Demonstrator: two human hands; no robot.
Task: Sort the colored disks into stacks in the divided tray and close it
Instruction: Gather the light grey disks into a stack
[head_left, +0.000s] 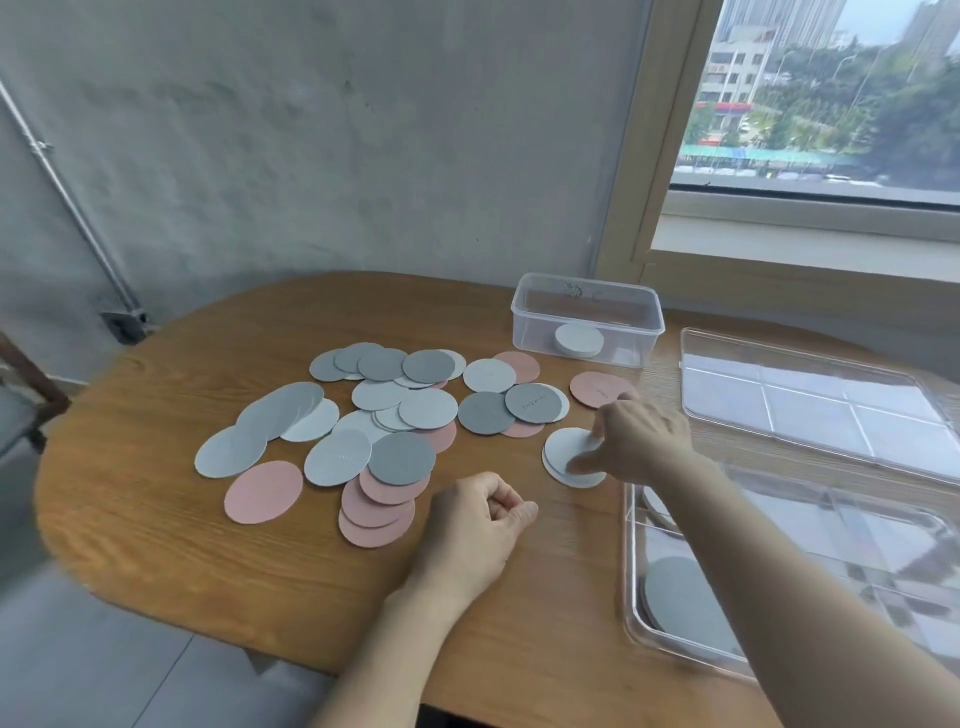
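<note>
Many round disks (374, 426), dark grey, pale grey and pink, lie in a loose heap on the wooden table (156, 519), well to the left of the divided tray (627, 551). The tray is open, and its clear lid (810, 400) lies flat just behind it. A stack of dark grey disks (675, 597) sits in the tray's near left part. Just beside the tray's far left corner, the right hand (636, 441) pinches a small stack of pale disks (563, 452) on the table, thumb on one side and fingers on the other. Further left of the tray, the left hand (478, 525) rests on the table with its fingers curled in tight, holding nothing. Far behind the tray and a bit left, a small clear box (587, 312) holds a stack of white disks (578, 340).
</note>
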